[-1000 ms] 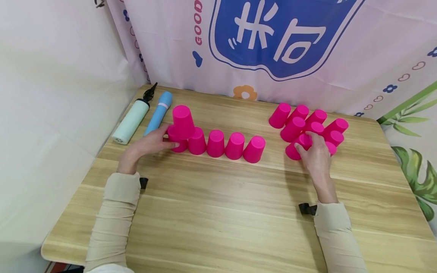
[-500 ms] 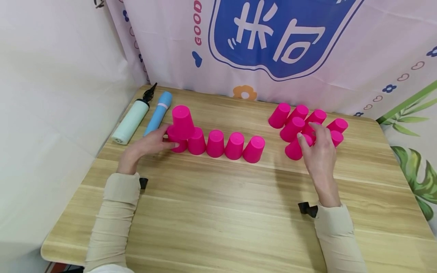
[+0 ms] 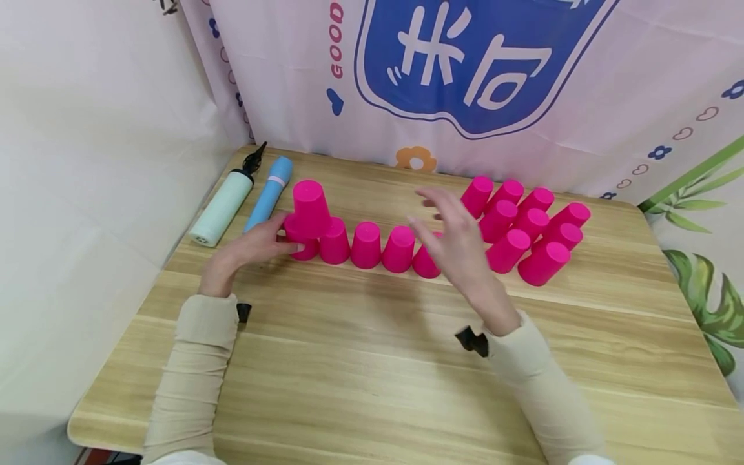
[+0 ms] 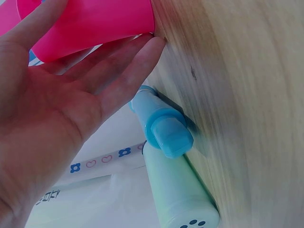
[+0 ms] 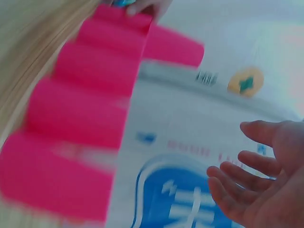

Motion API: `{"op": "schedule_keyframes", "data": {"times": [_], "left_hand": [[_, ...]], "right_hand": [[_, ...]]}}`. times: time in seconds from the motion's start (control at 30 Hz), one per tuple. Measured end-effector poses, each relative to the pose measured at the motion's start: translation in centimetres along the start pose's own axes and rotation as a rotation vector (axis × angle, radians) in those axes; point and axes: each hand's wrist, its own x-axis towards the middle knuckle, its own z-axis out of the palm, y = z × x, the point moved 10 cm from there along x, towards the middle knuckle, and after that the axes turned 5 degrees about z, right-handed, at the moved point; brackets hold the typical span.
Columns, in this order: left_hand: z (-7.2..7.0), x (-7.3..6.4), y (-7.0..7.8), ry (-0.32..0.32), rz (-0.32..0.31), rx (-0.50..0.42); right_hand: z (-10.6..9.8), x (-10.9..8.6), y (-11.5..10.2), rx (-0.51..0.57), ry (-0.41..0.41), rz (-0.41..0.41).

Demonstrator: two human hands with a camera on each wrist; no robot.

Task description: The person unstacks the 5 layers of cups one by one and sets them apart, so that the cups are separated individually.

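Observation:
In the head view, upside-down pink cups (image 3: 366, 245) form a row, with a single cup (image 3: 310, 208) stacked over the two leftmost. My left hand (image 3: 258, 242) holds the leftmost bottom cup (image 3: 309, 250), thumb on the near side. The left wrist view shows that hand's fingers (image 4: 128, 71) along the pink cup (image 4: 104, 23). My right hand (image 3: 459, 248) hovers around the row's right end, partly covering the last cup (image 3: 426, 261). It holds nothing; in the right wrist view its fingers (image 5: 237, 185) are spread and loosely bent.
Several more upturned pink cups (image 3: 508, 250) stand grouped at the right of the wooden table (image 3: 360, 361). A pale green hand pump (image 3: 223, 208) and a blue cylinder (image 3: 268, 197) lie at the back left. A printed cloth (image 3: 290, 97) hangs behind.
My right hand has left the right-hand group of cups and moved left to the row's end, uncovering the group's front cup. The left hand and the stacked cup have stayed put.

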Motion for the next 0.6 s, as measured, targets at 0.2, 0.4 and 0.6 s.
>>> {"op": "schedule_keyframes", "data": {"times": [0.2,0.4,0.6], "left_hand": [[-0.3,-0.2,0.1,0.011,0.012,-0.005],[-0.1,-0.4,0.4,0.007,0.023,-0.018],[-0.1,-0.5,0.6,0.002,0.033,-0.043]], "right_hand": [[6.5,2.7,-4.9,0.034,-0.226,-0.059],[10.6,4.3,-7.5,-0.028,-0.306,-0.115],[12.5,4.8,-7.6,-0.125,-0.336,-0.087]]}}
